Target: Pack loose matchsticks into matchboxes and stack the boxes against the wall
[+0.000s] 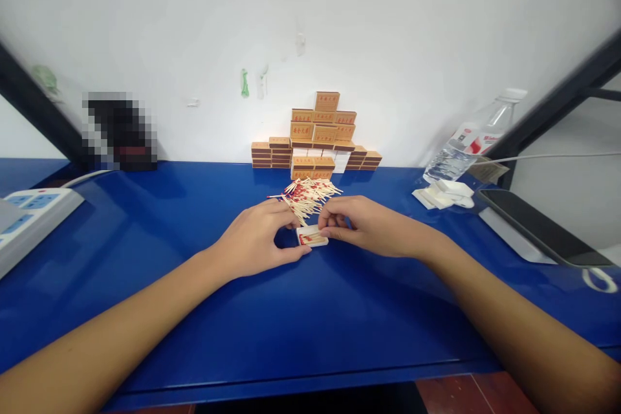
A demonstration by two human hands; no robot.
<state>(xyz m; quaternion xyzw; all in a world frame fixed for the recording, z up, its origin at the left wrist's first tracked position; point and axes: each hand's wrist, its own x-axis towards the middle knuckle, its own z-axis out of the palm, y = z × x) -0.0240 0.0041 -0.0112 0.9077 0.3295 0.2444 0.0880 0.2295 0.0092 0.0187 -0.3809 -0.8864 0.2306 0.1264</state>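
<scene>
A small white matchbox tray (321,241) lies on the blue table with several red-headed matches (310,238) in it. Thumb and fingers of my left hand (255,236) close around the tray's left end. At its right end, my right hand (359,223) is pinched, its fingertips on the pale ends of matches in the tray; how many they grip is hidden. Just behind the hands spreads a loose pile of matches (313,193), mostly with red heads.
Orange-brown matchboxes (325,132) are stacked against the white wall, with white trays among them. A tilted water bottle (468,139), white pieces (442,194) and a phone (541,226) are on the right. A power strip (43,220) lies left, near a blurred-out dark object (123,132).
</scene>
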